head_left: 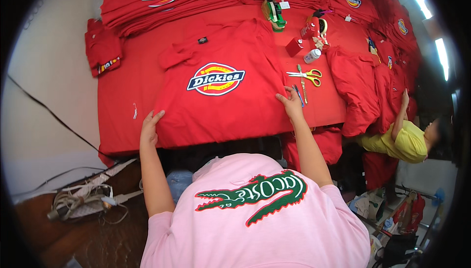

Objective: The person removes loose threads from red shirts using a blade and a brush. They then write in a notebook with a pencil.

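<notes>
A red T-shirt [221, 106] lies spread face up on the red-covered table in front of me, an oval logo on its chest and its neck away from me. At its left side, my left hand [149, 126] holds the edge between thumb and fingers. My right hand [291, 104] has the right edge, thumb on top of the cloth and fingers at the border. Just beyond that hand are yellow-handled scissors [313, 77], a blue pen-like tool [299, 95] and a slim cutter-like strip [303, 85].
Folded red shirts [162, 10] are stacked along the far side. A green tape dispenser [274, 15], a small red box [294, 46] and a white bottle [312, 56] stand right of the shirt. At far right is a person in yellow [409, 143]. Cables [83, 201] lie at lower left.
</notes>
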A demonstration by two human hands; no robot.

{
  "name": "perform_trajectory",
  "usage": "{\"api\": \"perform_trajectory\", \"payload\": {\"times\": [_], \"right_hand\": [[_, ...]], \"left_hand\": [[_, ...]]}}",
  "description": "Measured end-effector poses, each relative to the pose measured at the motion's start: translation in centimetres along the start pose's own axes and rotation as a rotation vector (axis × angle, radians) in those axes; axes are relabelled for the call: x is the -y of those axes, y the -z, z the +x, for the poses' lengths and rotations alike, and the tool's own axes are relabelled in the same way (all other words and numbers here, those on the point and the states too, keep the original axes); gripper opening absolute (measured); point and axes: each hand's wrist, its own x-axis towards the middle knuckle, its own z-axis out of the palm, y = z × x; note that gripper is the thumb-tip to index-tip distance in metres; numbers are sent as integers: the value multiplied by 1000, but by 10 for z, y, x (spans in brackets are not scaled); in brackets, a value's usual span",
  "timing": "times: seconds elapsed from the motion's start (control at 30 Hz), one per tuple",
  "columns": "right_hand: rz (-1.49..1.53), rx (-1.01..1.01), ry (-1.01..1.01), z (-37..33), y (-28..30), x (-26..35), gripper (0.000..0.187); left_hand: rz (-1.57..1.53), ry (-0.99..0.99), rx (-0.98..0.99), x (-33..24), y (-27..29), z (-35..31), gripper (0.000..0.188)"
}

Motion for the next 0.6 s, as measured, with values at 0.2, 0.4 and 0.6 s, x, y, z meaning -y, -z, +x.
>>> {"api": "perform_trajectory", "payload": {"times": [0.2, 0.4, 0.6], "right_hand": [[171, 425, -358, -8, 28, 54, 61], [251, 379, -248, -7, 31, 62, 66], [286, 535, -259, -5, 32, 89, 81]], "left_hand": [[-267, 198, 197, -47, -14, 9, 65], [3, 307, 350, -61, -41, 30, 77], [398, 447, 510, -72, -14, 48, 63]]}}
